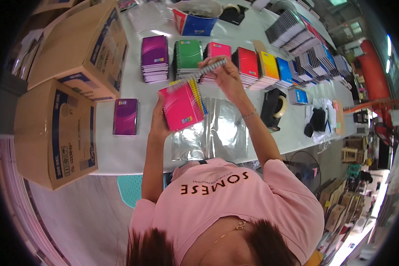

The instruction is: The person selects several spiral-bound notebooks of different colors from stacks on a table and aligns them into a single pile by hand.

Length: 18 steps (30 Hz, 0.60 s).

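Note:
My left hand (158, 119) is closed round a small fanned stack of spiral notebooks. A pink notebook (181, 106) lies on top, and the edges of a yellow notebook (197, 95) and a blue one show behind it. My right hand (228, 80) pinches a spiral-bound notebook (213, 68), seen almost edge-on just above the stack; its far left end is blurred and its cover colour is hidden. Under the hands, clear plastic bags (228, 133) lie flat on the table. To the left of my left hand is a single purple notebook (126, 117).
Piles of purple (155, 55), green (188, 55), pink, red (247, 62), yellow and blue notebooks stand in a row behind my hands. Cardboard boxes (55, 133) block the left. A tape dispenser (272, 108) sits at right; more notebook stacks (288, 33) stand at back right.

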### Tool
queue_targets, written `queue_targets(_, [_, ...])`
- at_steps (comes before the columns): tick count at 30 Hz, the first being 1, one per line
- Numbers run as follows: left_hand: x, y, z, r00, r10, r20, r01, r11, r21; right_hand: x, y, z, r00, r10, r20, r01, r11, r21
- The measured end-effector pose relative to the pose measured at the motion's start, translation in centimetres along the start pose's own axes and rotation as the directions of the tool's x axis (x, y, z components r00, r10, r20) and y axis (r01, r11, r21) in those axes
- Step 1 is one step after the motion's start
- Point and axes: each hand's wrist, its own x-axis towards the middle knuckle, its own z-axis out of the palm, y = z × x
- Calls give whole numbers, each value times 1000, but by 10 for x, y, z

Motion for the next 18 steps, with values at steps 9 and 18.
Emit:
queue_targets(9, [-1, -29, 4, 904, -427, -16, 421, 883, 207, -18, 3, -84, 994, -102, -28, 17, 413, -910])
queue_targets(18, [5, -46, 21, 927, -348, -140, 368, 917, 152, -55, 13, -141, 970, -185, -158, -129, 159, -979])
